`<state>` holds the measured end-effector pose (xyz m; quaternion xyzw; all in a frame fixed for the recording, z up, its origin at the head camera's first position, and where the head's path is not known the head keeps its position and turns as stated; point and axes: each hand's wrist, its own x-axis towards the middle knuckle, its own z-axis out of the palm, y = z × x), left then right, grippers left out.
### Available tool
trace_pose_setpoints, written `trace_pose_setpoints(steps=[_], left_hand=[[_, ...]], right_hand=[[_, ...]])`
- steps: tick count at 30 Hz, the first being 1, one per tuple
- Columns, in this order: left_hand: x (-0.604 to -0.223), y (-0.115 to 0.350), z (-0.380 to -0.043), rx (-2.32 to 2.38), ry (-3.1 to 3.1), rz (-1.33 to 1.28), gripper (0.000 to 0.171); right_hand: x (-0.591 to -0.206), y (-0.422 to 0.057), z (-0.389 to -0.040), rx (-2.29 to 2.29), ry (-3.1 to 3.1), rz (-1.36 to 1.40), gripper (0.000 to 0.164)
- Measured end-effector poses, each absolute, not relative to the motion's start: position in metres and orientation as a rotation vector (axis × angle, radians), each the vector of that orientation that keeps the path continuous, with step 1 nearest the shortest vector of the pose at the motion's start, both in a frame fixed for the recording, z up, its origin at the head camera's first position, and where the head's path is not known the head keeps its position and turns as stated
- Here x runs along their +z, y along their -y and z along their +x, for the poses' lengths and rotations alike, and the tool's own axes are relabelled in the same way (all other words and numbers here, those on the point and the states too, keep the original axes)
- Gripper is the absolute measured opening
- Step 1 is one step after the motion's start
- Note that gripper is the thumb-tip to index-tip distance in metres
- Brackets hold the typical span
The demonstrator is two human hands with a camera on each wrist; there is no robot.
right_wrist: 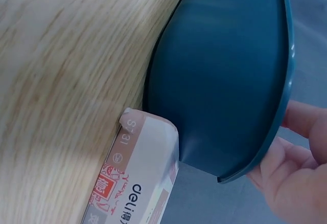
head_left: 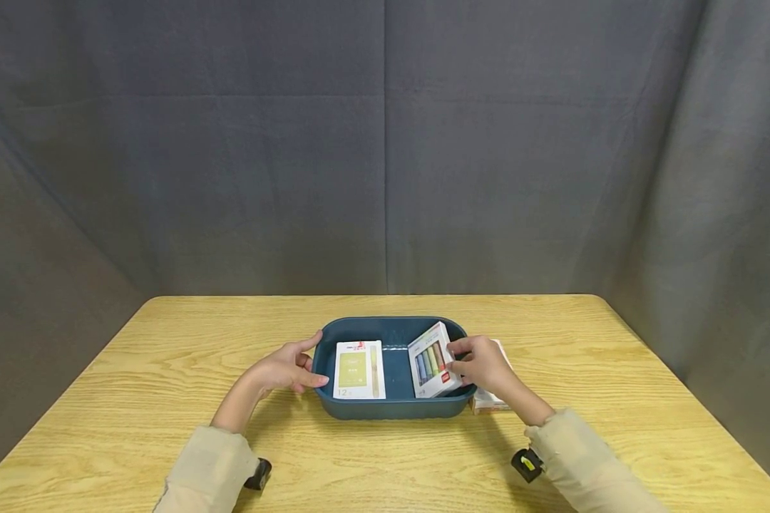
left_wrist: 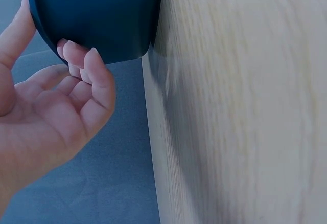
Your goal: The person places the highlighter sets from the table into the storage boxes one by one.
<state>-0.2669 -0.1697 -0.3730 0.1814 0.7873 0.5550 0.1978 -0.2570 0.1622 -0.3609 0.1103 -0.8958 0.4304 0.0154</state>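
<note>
A dark blue plastic bin [head_left: 394,408] stands on the table. At its left end my left hand [head_left: 291,367] grips the rim, thumb on the edge and fingers curled against the outer wall [left_wrist: 102,14]. My right hand [head_left: 483,365] pinches the right side of a white box [head_left: 428,362] printed with a row of coloured sticks. That box tilts inside the bin's right end. In the right wrist view the bin's wall [right_wrist: 219,65] hides it, and the hand [right_wrist: 301,168] shows beyond the rim. A white box with a yellow-green panel [head_left: 359,369] lies flat in the bin's left half.
Another white box, marked deli [right_wrist: 140,168], lies on the wooden table [head_left: 199,342] against the bin's right end, partly under my right hand in the head view. Grey cloth [head_left: 295,178] hangs behind the table and along both sides.
</note>
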Motion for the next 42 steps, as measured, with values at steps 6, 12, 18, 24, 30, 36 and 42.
trace_pose_setpoints(steps=[6, 12, 18, 24, 30, 36, 42], left_hand=[[-0.373, 0.167, -0.269, 1.525, -2.245, 0.442, 0.092], [-0.373, 0.168, -0.269, 1.522, -2.247, 0.434, 0.092], [-0.371, 0.167, -0.268, 1.524, -2.247, 0.445, 0.091], [-0.371, 0.167, -0.268, 1.523, -2.250, 0.450, 0.091], [-0.371, 0.168, -0.267, 1.520, -2.255, 0.444, 0.090], [-0.371, 0.169, -0.267, 1.521, -2.256, 0.434, 0.091], [-0.372, 0.169, -0.267, 1.531, -2.241, 0.439, 0.093]], right_hand=[[-0.360, -0.161, -0.259, 1.297, 2.812, 0.365, 0.028], [-0.358, -0.158, -0.258, 1.235, 2.848, 0.369, 0.028], [-0.356, -0.157, -0.257, 1.153, 2.876, 0.402, 0.028], [-0.356, -0.154, -0.257, 1.022, 2.913, 0.409, 0.023], [-0.357, -0.153, -0.258, 0.909, 2.920, 0.477, 0.026], [-0.357, -0.149, -0.259, 0.833, 2.929, 0.524, 0.031], [-0.358, -0.146, -0.259, 0.751, 2.925, 0.529, 0.026]])
